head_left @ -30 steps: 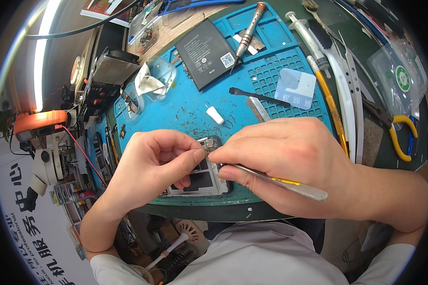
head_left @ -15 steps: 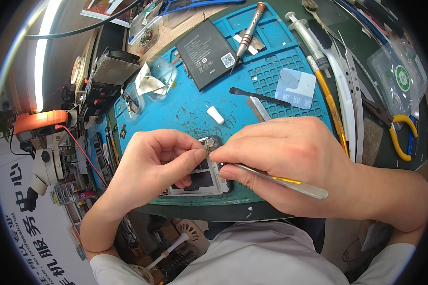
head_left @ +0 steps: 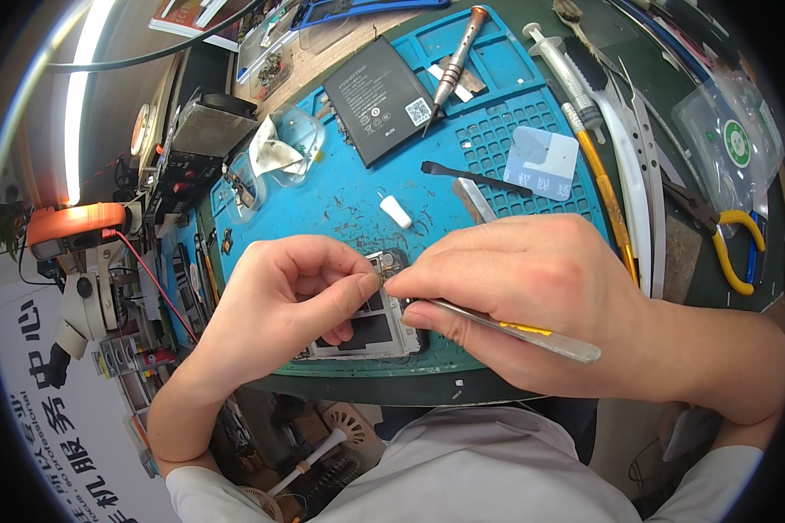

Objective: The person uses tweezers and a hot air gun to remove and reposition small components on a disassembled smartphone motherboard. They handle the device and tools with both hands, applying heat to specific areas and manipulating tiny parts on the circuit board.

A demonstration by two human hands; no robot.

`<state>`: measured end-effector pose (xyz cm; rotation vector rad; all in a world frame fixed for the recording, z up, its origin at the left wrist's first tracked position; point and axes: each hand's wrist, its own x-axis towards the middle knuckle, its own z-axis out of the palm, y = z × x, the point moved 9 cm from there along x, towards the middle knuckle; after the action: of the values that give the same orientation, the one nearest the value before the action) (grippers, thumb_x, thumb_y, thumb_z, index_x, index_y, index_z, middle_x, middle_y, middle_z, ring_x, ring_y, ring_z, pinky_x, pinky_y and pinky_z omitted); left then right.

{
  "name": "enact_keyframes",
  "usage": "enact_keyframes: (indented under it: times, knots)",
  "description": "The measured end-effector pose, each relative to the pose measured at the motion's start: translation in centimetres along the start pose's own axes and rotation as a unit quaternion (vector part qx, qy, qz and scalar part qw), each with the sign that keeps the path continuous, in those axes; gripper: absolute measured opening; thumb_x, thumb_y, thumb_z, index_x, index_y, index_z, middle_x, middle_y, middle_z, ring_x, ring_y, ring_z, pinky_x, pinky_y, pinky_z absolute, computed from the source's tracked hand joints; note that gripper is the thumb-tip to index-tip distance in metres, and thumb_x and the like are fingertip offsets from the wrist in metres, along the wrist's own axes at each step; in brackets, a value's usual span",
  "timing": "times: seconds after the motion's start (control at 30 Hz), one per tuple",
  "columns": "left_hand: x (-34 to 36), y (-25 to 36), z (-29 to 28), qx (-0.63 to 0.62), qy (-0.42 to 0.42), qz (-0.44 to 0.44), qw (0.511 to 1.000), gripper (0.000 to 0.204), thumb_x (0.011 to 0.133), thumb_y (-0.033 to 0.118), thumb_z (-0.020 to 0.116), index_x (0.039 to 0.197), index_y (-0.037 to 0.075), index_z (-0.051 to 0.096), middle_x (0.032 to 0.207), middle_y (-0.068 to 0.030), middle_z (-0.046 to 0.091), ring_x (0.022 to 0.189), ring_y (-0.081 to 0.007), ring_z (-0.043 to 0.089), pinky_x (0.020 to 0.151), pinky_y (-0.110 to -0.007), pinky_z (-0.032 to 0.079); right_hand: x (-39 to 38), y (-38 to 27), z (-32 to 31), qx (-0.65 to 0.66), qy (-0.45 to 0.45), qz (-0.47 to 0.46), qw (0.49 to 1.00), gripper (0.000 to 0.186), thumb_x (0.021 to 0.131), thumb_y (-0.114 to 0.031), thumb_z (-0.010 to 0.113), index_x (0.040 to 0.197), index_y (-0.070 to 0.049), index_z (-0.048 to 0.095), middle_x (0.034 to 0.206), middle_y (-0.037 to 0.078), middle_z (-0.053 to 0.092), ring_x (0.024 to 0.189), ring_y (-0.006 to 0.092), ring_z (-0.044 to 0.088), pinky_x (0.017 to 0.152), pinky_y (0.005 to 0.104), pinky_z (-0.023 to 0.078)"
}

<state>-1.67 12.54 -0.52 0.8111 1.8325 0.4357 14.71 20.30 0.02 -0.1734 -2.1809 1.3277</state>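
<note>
**A:** Okay, what's new on your end? Anything move?

**B:** Honestly, barely. From my remote seat the view matches a second ago: both hands are parked at the same spot on the opened phone (head_left: 366, 333), and nothing else on the blue mat (head_left: 340, 200) looks shifted. I read that as slow, fiddly work that's still going on at one spot.

**A:** Where's the phone, and who's gripping what?

**B:** Phone's by the near edge of the mat, partly under my left hand (head_left: 292, 296). My right hand (head_left: 532, 296) has a slim metal tool (head_left: 532, 336) pinched between thumb and fingers, back end pointing to the near right corner. Its working tip is hidden, so I can't say what it touches. Left thumb and finger are bunched together near the phone's far right corner, but I can't tell if they hold anything.

**A:** Stuff around?

**B:** Little white cap (head_left: 396, 212) mid-mat, black battery (head_left: 371, 109) toward the far edge, and a screwdriver (head_left: 458, 61) with its tip just beside the battery.
</note>
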Motion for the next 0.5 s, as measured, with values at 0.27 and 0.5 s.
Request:
enact_keyframes:
  times: [0.27,0.5]
  knots:
    - [-0.03,0.11,0.14,-0.002,-0.005,0.0,1.0,0.019,0.103,0.015,0.074,0.106,-0.004,0.074,0.088,-0.0001,0.073,0.072,-0.0047,0.069,0.065,-0.021,0.057,0.01,-0.06,-0.04,0.002,0.005,0.002,1.0,0.017,0.09,-0.005,0.08,0.105,0.0,0.076,0.093,0.016,0.077,0.079,0.0338,0.075,0.067,0.0378,0.059]
    - [-0.07,0.03,0.18,-0.003,-0.004,0.007,1.0,0.018,0.103,0.015,0.073,0.107,-0.003,0.074,0.089,-0.0002,0.073,0.074,-0.0049,0.069,0.066,-0.021,0.058,0.01,-0.11,-0.08,-0.002,0.012,-0.004,1.0,0.017,0.09,-0.006,0.081,0.105,0.0,0.076,0.095,0.016,0.078,0.081,0.0336,0.076,0.068,0.0379,0.06]
